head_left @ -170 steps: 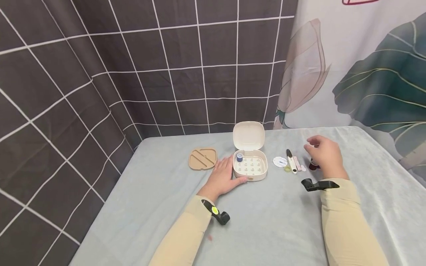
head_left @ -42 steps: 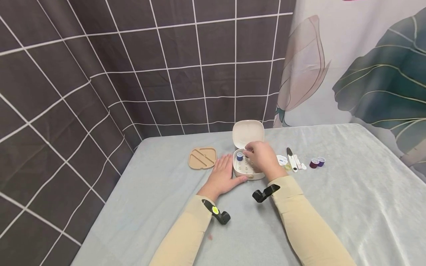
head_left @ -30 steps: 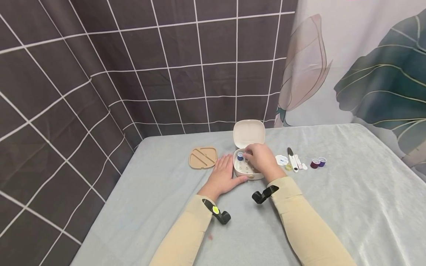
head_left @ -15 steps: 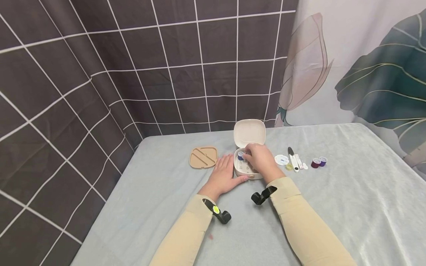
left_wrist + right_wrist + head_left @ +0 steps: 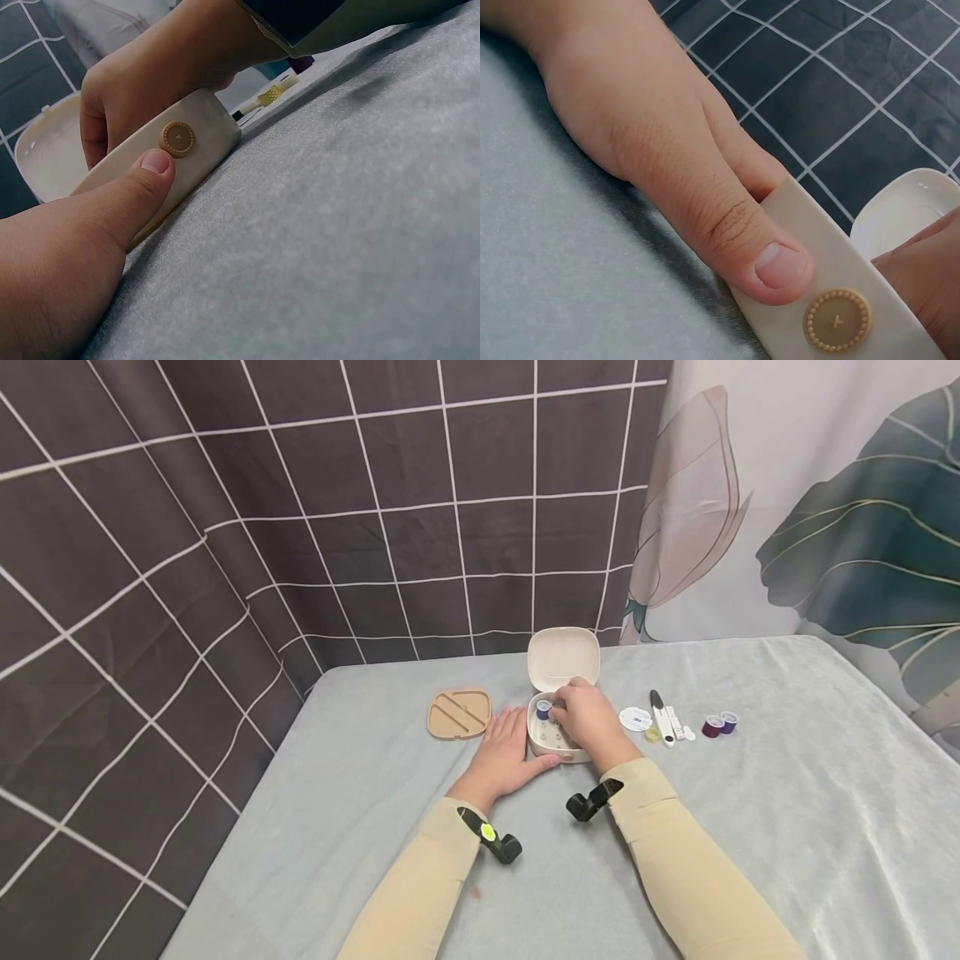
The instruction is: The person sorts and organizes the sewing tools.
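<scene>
A small cream sewing box (image 5: 537,745) stands with its lid (image 5: 564,658) raised. My left hand (image 5: 501,762) braces it, straight fingers along the left side, thumb against the front wall beside the gold button clasp (image 5: 178,139). Inside, at the back left, a blue thread spool (image 5: 543,710) stands on a peg. Right beside it my right hand (image 5: 592,720) reaches down into the box, fingertips pinching a small thread spool that is almost wholly hidden by the hand. Bare pegs show in the front rows.
A tan divided tray (image 5: 459,713) lies left of the box. To the right are a white round disc (image 5: 635,719), a yellow ring-shaped item (image 5: 652,735), black-and-white thread snips (image 5: 662,718), a pink-marked strip (image 5: 675,723), a dark red spool (image 5: 712,726) and a purple spool (image 5: 728,722).
From beside the spools on the right, my right hand has moved left into the box. Over the last second it stays there with only slight movement. The left hand keeps its place.
</scene>
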The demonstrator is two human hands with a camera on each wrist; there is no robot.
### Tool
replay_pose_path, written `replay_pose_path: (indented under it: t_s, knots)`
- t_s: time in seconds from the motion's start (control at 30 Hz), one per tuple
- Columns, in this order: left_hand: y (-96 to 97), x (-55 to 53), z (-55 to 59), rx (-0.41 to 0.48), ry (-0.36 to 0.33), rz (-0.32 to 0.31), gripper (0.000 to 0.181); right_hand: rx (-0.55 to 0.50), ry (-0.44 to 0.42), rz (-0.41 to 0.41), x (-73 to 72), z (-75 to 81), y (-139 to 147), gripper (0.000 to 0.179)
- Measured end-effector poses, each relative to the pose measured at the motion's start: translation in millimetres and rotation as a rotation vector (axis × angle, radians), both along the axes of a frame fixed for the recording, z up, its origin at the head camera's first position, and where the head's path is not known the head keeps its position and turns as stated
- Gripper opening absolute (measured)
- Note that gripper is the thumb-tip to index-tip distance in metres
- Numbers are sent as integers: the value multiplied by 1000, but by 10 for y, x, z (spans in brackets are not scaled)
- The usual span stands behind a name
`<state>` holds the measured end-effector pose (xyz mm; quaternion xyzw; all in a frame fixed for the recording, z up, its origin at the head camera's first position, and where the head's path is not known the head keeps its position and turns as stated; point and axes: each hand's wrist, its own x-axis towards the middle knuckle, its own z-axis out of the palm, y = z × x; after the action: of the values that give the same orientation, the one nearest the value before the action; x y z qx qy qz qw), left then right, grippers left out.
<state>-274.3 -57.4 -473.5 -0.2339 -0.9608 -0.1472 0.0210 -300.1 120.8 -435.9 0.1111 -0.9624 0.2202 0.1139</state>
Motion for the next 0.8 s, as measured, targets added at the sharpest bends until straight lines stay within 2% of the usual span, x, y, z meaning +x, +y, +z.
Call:
replay_pose_path:
  t_s: [0.33, 0.6, 0.8]
  knots:
    - [2, -3, 8, 1, -12, 5, 100, -7, -55, -9, 0, 27, -2, 31]
    - [6, -14, 5, -4, -10, 7, 100, -12, -44, 2, -14, 26, 9, 29]
    - [5, -19, 3, -8, -18, 11, 101, -6, -70, -11, -27, 41, 12, 29]
